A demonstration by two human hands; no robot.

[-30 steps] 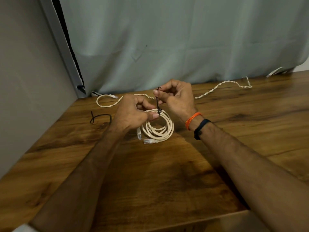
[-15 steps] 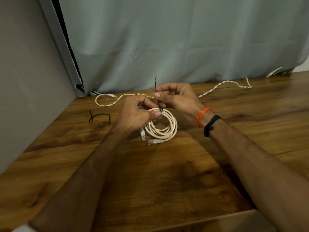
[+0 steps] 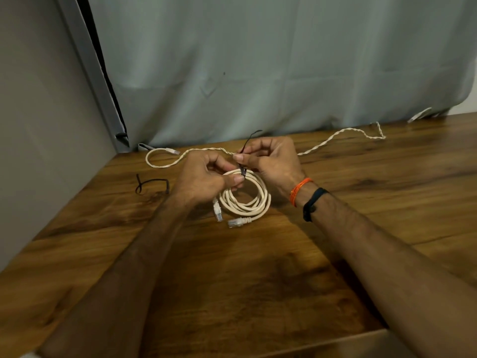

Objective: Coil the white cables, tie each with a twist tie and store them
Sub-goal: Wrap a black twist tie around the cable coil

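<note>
Cream-white coiled cable [image 3: 245, 200], black twist tie [image 3: 243, 171], dark-grained brown table [image 3: 258, 280], pale grey-green curtain [image 3: 258, 73].

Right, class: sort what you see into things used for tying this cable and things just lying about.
In use:
round coil of white network cable
black twist tie on coil
left hand
right hand

Lying about:
spare black twist tie
uncoiled white braided cable
brown wooden table

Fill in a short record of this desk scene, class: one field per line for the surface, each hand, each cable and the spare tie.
surface: wooden table
left hand: grips coiled cable
right hand: pinches twist tie wrapped on coil
loose cable: uncoiled, by curtain
spare tie: on table, left of hands
</note>
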